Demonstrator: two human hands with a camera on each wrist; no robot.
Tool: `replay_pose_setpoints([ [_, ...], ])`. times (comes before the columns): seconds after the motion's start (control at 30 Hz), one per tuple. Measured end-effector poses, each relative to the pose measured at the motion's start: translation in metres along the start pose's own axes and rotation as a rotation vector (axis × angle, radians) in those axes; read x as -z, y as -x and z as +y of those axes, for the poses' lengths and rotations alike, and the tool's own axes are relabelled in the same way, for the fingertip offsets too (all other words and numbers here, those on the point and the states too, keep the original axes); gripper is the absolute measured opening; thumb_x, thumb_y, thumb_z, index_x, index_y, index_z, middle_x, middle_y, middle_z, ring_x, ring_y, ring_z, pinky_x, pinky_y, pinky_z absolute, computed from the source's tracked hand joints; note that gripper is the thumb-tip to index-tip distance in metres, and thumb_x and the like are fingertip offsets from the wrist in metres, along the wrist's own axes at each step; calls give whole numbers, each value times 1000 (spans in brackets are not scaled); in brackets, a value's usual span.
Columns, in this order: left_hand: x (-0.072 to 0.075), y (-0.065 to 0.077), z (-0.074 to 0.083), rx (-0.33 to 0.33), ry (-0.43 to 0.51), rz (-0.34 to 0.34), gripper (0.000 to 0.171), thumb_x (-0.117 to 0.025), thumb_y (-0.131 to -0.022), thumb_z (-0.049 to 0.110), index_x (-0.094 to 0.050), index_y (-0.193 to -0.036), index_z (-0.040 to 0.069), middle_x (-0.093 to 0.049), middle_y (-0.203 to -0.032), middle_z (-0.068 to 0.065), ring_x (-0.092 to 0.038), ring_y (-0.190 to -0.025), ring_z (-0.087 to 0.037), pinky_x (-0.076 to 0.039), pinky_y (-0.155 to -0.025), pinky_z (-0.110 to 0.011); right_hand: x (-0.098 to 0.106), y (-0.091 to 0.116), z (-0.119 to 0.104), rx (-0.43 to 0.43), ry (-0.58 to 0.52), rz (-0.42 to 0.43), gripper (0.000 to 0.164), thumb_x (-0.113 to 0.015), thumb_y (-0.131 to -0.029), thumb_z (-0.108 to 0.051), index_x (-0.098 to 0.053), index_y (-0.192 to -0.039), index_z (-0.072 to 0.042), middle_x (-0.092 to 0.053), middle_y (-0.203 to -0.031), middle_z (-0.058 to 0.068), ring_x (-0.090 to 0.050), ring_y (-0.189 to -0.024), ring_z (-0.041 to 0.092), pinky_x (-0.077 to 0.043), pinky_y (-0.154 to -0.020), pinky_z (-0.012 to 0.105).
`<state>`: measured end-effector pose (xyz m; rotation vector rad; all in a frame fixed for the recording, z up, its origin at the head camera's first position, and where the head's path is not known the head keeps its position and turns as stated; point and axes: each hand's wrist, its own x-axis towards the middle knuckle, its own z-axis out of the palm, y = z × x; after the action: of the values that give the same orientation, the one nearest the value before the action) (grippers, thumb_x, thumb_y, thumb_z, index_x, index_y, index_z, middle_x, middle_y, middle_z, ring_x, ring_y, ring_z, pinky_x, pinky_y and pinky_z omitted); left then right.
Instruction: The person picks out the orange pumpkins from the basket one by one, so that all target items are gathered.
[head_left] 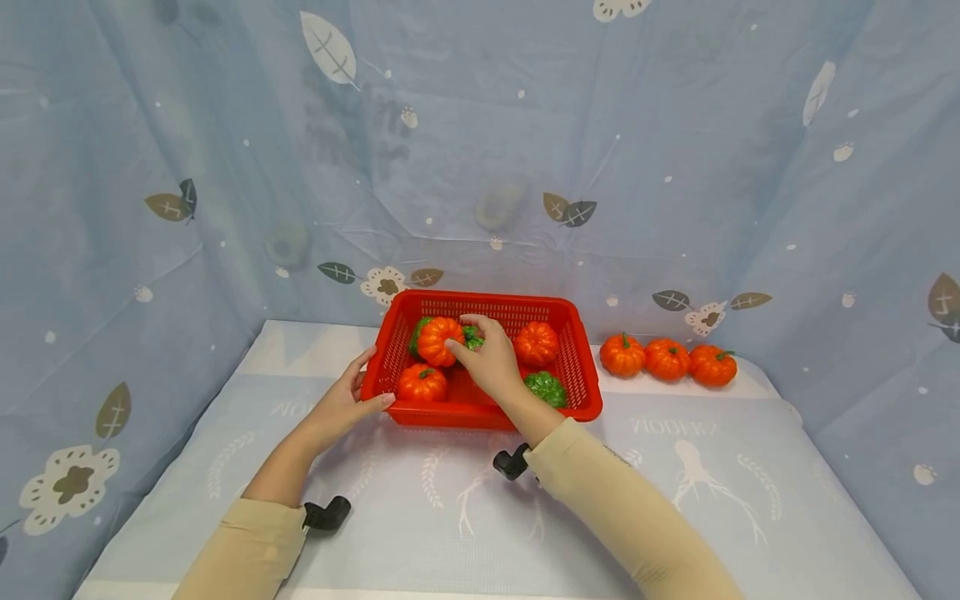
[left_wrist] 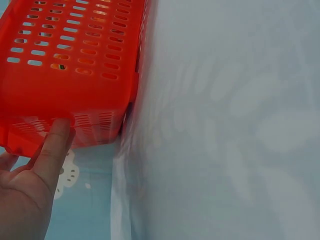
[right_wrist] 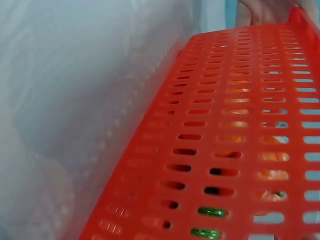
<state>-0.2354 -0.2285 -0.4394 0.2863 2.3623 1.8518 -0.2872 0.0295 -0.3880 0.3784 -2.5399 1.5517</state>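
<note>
Over the near edge of the table (head_left: pixel 420 542), two beige sleeves (head_left: pixel 622 508) extend toward a red basket (head_left: pixel 457 414) near the middle of the far edge, its near left corner held between the left hand's (head_left: pixel 341 410) thumb and fingers. Inside, beyond a front orange pumpkin (head_left: pixel 422 385) and a green vegetable (head_left: pixel 547 389), the right hand (head_left: pixel 491 358) has its thumb against another orange pumpkin (head_left: pixel 438 342), though whether it grips anything I cannot tell. Three more pumpkins (head_left: pixel 667 359) line up by the far right corner, before a blue curtain (head_left: pixel 465 150).
</note>
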Motion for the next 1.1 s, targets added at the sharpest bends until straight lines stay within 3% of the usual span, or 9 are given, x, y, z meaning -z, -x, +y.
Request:
replay_pose_setpoints([
  [0.13,0,1,1,-13,10,3,96,-71,-93,14,-5,-162,16,-33,-154,-27,-44,-135,-44,-49,-102,-42,-9,-7,0,-26,46,-10,51,-76,-91,-29,-60,-136,-14,-53,-138,9,-54,-120,32,-53,-88,45],
  [0.43,0,0,0,-18,27,3,94,-70,-93,10,-6,-162,16,-32,-155,-26,-45,-135,-44,-50,-101,-38,-18,-24,-2,-97,57,-67,60,-79,-88,-25,-54,-140,-8,-50,-144,12,-47,-133,34,-44,-106,47],
  [0.7,-1,0,-2,-14,1,2,94,-70,-94,12,-6,-162,16,-33,-154,-26,-44,-135,-43,-49,-103,-41,-26,-31,4,-163,70,-68,68,-84,-83,-24,-52,-141,-11,-48,-141,15,-52,-125,31,-46,-105,44],
  [1.1,-2,0,-3,-19,3,9,94,-71,-93,15,-7,-162,17,-32,-155,-24,-43,-137,-42,-48,-103,-42,-31,-33,9,-181,80,-61,63,-84,-82,-21,-54,-137,-12,-51,-137,14,-53,-123,32,-46,-105,44],
])
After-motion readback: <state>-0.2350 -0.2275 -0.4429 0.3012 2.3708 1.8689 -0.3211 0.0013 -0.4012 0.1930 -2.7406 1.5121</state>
